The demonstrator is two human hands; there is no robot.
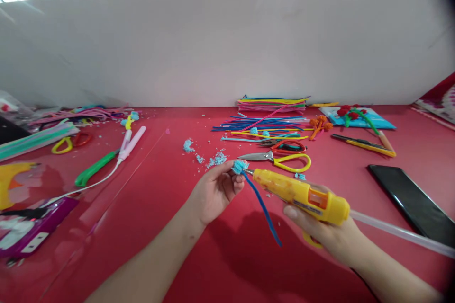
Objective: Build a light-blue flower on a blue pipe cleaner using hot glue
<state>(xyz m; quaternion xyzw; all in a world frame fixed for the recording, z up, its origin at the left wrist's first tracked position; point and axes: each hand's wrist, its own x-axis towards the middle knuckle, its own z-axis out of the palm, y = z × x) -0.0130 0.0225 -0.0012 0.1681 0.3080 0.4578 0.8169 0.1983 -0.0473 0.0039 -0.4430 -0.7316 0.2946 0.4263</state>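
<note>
And there it is, a light-blue tuft (239,166) on the near side of the yellow-handled scissors (293,164), by the blade tips, a blue stem (263,208) slanting down below it. The left hand (219,193) has the tuft pinched between thumb and fingers. The right hand (330,236) is wrapped around a yellow glue gun (295,189), nozzle right up at the tuft; whether it touches, I can't tell. A clear glue stick (398,232) juts from the gun's rear.

Beneath everything spreads a red tabletop (142,241), and beyond the scissors a pale partition (199,47) crosses the view, with grey structure above it. Left of the blade tips, blue crumbs (217,158) litter the surface. Just behind the scissors sits a red-handled tool (296,146), then loose blue stems (227,126) and a colourful bundle (272,104) near the partition.

Right of the scissors: a yellow-and-black cutter (369,146) and a dark phone (398,191). Far left of them: a pink tool (133,144), a green-handled cutter (95,169) and a purple power strip (60,215). The glue gun's body blocks part of the right hand.
</note>
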